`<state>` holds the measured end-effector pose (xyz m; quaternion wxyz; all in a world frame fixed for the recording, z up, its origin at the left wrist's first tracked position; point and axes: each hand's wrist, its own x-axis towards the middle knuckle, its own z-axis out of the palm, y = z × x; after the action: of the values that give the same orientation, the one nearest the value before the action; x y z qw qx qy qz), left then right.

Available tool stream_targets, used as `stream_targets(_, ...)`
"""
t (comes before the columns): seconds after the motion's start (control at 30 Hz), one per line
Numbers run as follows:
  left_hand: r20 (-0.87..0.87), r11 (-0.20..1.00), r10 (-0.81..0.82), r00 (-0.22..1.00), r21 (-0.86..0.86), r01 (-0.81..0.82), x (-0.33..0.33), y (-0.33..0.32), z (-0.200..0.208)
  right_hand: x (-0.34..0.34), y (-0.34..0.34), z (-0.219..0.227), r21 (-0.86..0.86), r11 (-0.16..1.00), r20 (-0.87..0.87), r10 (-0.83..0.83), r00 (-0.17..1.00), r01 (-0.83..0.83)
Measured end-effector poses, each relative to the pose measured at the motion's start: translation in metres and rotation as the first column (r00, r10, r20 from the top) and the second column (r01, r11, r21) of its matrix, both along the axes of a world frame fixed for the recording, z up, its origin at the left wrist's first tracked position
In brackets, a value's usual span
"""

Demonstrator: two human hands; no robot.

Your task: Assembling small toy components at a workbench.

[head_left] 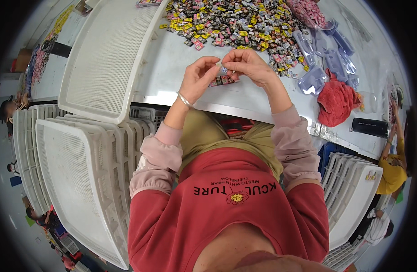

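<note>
A broad, smooth, pale desk (165,75) with a metallic front edge is stretching before the person. A large, rectangular white plastic tray (111,50), finely perforated and round-cornered, is overhanging its edge at the left. A loose, glossy heap of small black, yellow and pink packets (235,22) is spreading across the far side. Thin, translucent bluish plastic shells (313,80) with moulded hollows are lying to the right, beside a crumpled, fuzzy red cloth (335,102). A smooth black oblong case (370,127) is resting near the right edge.

The left hand (198,79) and right hand (249,65) are meeting above the near edge, fingers bent. Each grip is closing thumb against fingertips, both pinching a small, whitish, partly see-through piece (224,70) between them; its exact form is staying unclear. Pink-and-dark little packets (223,81) are lying just below it.
</note>
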<state>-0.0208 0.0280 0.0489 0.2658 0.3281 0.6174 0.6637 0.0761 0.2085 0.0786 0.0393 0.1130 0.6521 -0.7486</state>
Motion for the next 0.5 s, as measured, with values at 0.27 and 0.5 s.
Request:
stream_targets(0.27,0.646,0.974,-0.003,0.764,0.176,-0.145,0.017,0.012,0.004,0.021,-0.031,-0.013,-0.023,0.899,-0.246,-0.428,0.870,0.437)
stream_targets(0.5,0.666,0.964,-0.028,0.746,0.217,-0.157,0.021,0.011,0.001,0.020,-0.055,-0.002,0.353,0.745,-0.474,-0.379,0.795,0.566)
